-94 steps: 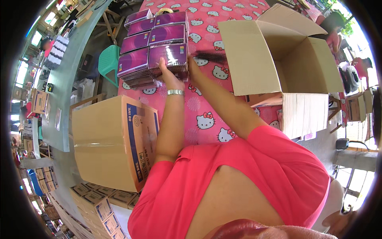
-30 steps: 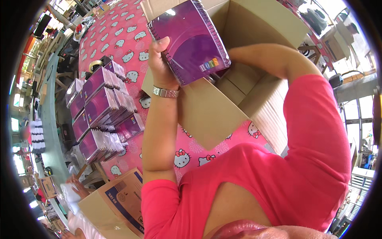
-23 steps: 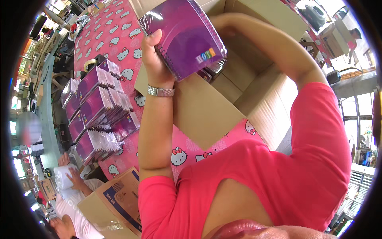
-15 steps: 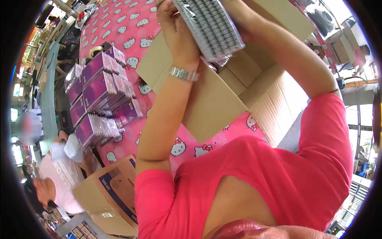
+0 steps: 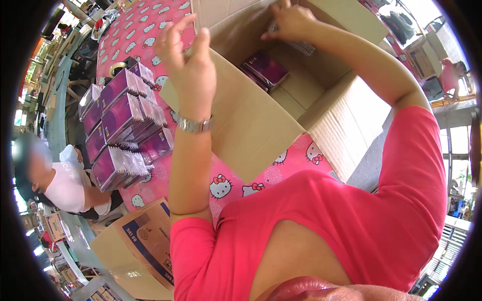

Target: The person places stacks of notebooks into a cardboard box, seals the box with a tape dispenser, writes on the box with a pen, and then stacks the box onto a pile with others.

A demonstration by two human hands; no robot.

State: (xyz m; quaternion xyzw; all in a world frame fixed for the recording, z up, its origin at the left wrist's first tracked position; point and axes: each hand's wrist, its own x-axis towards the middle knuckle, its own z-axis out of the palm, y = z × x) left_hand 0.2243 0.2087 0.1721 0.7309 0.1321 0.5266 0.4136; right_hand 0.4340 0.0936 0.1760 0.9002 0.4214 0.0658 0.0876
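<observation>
My right hand (image 5: 295, 24) reaches into the far part of an opened cardboard box (image 5: 261, 123). Its fingers curl over a plastic-wrapped pack of spiral-bound notebooks (image 5: 302, 47), mostly hidden beneath the hand. Purple-covered notebooks (image 5: 268, 67) lie inside the box, against its left wall. Above the box's left flap, my left hand (image 5: 191, 67) is raised with fingers apart and nothing in it. On the table to the left, several stacks of wrapped purple spiral notebooks (image 5: 123, 118) are piled together.
A pink cat-patterned cloth (image 5: 138, 22) covers the table. A tape roll (image 5: 117, 68) sits behind the stacks. Another cardboard box (image 5: 138, 246) stands at the lower left. A person in a light shirt (image 5: 68, 185) is beyond the table's left side; another person (image 5: 452, 78) is at far right.
The notebook pack, held up by both hands before, is now down inside the box under my right hand. My left hand has let go and moved left. The person at left has shifted.
</observation>
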